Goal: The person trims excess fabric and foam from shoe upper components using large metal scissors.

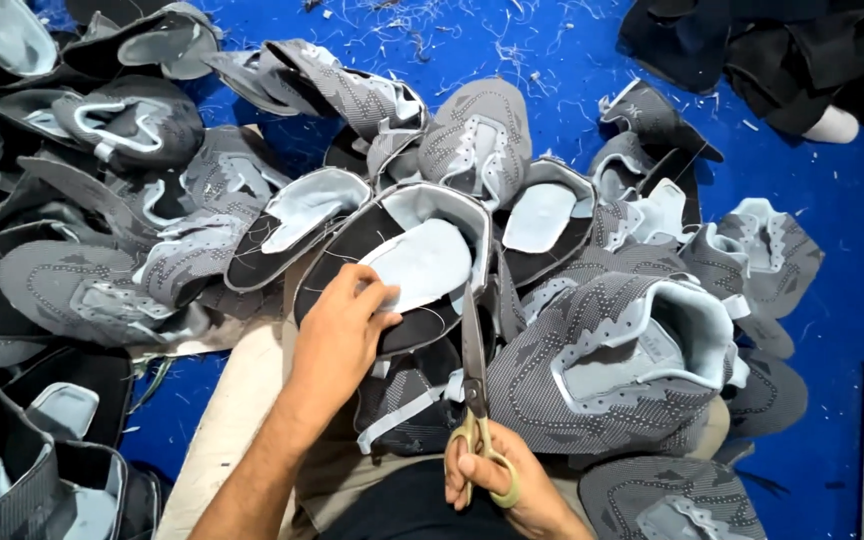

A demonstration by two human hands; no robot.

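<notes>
Head view, looking straight down: biggest thing is the blue floor [832, 260], littered with pale thread scraps along the top of the frame. Sprawled over most of it, from far left to right of centre, is a huge heap of grey knit shoe uppers [102, 260], all floppy and collapsed on each other. Upper right corner has a dark pile of black fabric [752, 50].

Next down in size, the patterned grey upper [602, 380] sits right of centre on the person's lap, light lining showing at the collar.

Dead centre is the black-and-grey shoe upper [402, 265] being worked on, its light grey tongue facing up. Left hand [337, 335] is clamped on its lower left edge, fingers curled over the rim next to the tongue. Right hand [497, 480] at bottom centre has fingers through the yellowish loops of the scissors [474, 370], closed round the handles. The blades point up toward the upper's right edge and look nearly together, though I can't tell if they're on a thread.

Handling-wise I'd guess it's light, soft and bendy, not fragile, not slippery. Pinching the stiffer rim near the collar, close to the cut, seems best to keep it taut.
</notes>
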